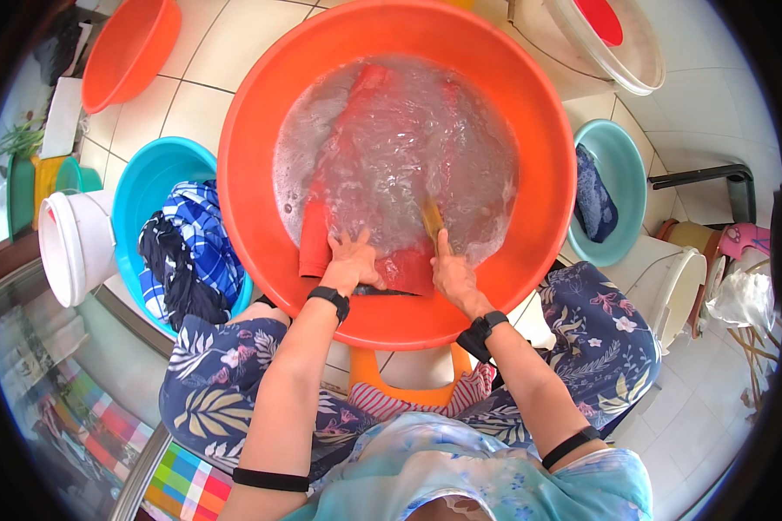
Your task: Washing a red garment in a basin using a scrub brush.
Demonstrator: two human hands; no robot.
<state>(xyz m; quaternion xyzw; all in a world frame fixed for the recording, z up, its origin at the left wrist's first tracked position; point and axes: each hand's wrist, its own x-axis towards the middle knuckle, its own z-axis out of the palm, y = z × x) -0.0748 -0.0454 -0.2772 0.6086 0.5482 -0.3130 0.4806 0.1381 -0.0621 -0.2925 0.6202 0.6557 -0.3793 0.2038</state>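
A large orange basin (pixel 252 200) stands in front of me, holding cloudy grey water. Soaking in it is a red garment (pixel 314 239), much of it under the surface. My left hand (pixel 354 260) presses on the garment's near edge, fingers spread and flat. In my right hand (pixel 454 276), closed around its near end, is a wooden brush (pixel 432 219). Its handle points away into the water over the cloth, and its far end is hidden by ripples and suds. Black bands circle both my wrists.
To the left, a turquoise basin (pixel 130 195) holds blue checked and dark clothes (pixel 191 243) beside a white bucket (pixel 65 247). A smaller orange basin (pixel 130 56) stands far left. At right are a pale-blue basin (pixel 636 187) with dark cloth and white buckets (pixel 682 291).
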